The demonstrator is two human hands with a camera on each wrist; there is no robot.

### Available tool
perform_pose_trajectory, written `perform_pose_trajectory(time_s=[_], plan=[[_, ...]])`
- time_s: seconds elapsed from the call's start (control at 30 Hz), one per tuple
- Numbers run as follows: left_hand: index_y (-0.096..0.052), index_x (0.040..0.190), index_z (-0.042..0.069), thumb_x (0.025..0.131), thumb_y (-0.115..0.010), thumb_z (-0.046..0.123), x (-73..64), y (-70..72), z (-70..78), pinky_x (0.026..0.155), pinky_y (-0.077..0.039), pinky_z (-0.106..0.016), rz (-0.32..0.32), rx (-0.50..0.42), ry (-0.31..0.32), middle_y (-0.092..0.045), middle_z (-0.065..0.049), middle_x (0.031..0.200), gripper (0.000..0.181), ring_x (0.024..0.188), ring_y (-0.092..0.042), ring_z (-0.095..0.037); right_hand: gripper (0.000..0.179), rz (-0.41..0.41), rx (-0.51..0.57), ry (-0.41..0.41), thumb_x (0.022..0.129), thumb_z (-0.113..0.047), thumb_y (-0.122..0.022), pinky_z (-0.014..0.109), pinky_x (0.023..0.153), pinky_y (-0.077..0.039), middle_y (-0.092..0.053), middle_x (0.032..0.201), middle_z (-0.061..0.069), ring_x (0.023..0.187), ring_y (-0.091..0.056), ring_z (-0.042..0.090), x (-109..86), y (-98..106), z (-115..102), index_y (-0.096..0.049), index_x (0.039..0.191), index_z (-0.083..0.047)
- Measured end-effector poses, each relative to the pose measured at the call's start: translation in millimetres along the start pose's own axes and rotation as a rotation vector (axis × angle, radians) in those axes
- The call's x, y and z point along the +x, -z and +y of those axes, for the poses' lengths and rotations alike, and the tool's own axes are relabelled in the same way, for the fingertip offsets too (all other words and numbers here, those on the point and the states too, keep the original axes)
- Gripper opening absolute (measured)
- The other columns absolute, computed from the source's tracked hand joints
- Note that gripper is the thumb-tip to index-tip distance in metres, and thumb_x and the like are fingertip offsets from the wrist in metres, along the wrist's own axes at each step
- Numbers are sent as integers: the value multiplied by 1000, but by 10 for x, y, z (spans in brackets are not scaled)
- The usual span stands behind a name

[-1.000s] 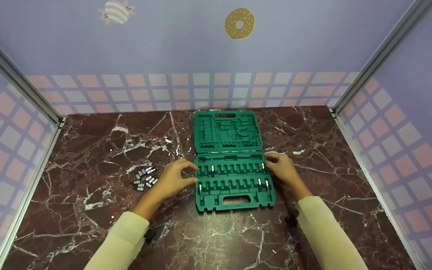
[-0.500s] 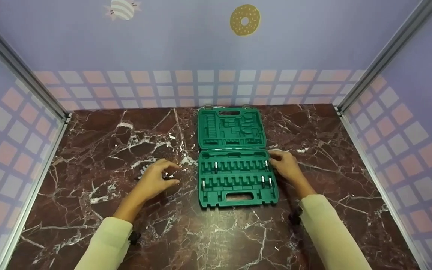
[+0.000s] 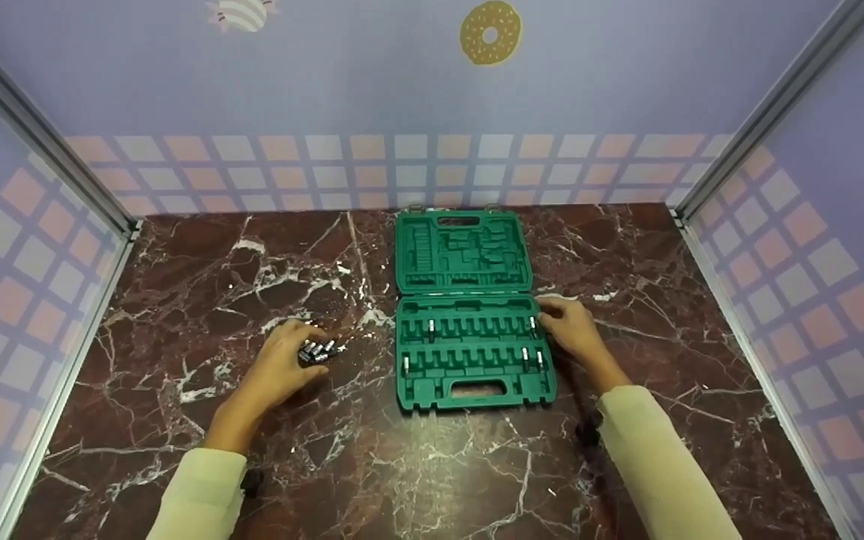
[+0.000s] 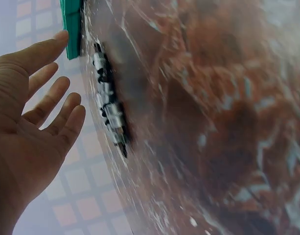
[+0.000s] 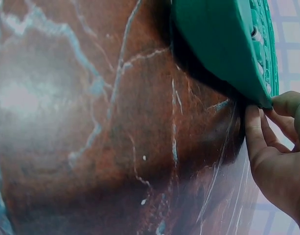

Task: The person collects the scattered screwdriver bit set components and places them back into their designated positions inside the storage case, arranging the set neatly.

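Note:
A green socket case [image 3: 477, 341] lies unfolded on the table, with several silver-and-dark bit sockets [image 3: 432, 330] standing in its slots. My right hand [image 3: 573, 330] pinches the case's right edge near the hinge; the right wrist view shows thumb and fingers at the rim of the green case [image 5: 220, 46]. To the left, my left hand [image 3: 282, 364] curves loosely beside a small pile of bit sockets [image 3: 318, 350]. In the left wrist view, the left hand [image 4: 37, 107] has its fingers spread, apart from the piled bit sockets [image 4: 109, 100], and holds nothing.
The case lid [image 3: 464, 251] lies back flat behind the base, toward the rear wall. Patterned walls [image 3: 327, 97] enclose the back and both sides of the dark marbled table [image 3: 417, 472].
My left hand has moved left, away from the case and over to the loose bit sockets. My right hand has stayed at the case's right edge.

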State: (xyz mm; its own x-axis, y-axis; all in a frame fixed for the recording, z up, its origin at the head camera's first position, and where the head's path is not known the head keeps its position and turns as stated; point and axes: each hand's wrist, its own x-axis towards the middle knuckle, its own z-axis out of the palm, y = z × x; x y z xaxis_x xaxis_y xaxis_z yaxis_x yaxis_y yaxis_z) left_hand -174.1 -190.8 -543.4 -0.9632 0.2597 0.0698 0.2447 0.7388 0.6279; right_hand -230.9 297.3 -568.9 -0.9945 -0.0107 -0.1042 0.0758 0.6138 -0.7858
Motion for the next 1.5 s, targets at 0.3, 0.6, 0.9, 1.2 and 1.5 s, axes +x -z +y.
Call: perform_pose_trajectory(time_s=[0.3,0.6,0.9,1.2,1.5], plan=[[-68,108,4,75,-89,6,-119,80,-149,100,-49,-57,12,113,12,-59,-11,107,39,112,-55,-37,37,-12,-6,6,102,-9,-61,31,72,-57,-64,139,20,104,-69,30,-8,-8,-18,-66,138,-6],[-65,101,4,79,-86,3,-191,99,-259,95,-51,-57,18,172,15,-57,-11,102,30,105,-56,-37,36,-3,-9,19,101,-9,-62,33,75,-57,-64,140,20,107,-67,32,7,5,-31,-67,136,-4],[-66,99,4,81,-84,4,-195,85,-353,92,-52,-55,44,192,-17,-58,-11,101,25,100,-55,-35,35,19,-14,55,98,-5,-63,47,96,-54,-65,138,21,122,-63,36,19,0,-13,-68,133,-1],[-68,99,2,84,-80,0,-186,85,-370,90,-53,-54,35,172,-38,-59,-11,98,19,98,-57,-34,36,7,-5,47,100,-6,-62,48,96,-54,-65,138,22,123,-63,38,5,5,-3,-66,135,-1],[-66,95,3,85,-78,-1,-187,88,-366,89,-55,-52,28,156,-42,-58,-9,95,16,95,-59,-32,35,-2,1,29,101,-9,-62,28,69,-54,-67,133,21,104,-67,31,-29,1,-19,-66,136,-4]])
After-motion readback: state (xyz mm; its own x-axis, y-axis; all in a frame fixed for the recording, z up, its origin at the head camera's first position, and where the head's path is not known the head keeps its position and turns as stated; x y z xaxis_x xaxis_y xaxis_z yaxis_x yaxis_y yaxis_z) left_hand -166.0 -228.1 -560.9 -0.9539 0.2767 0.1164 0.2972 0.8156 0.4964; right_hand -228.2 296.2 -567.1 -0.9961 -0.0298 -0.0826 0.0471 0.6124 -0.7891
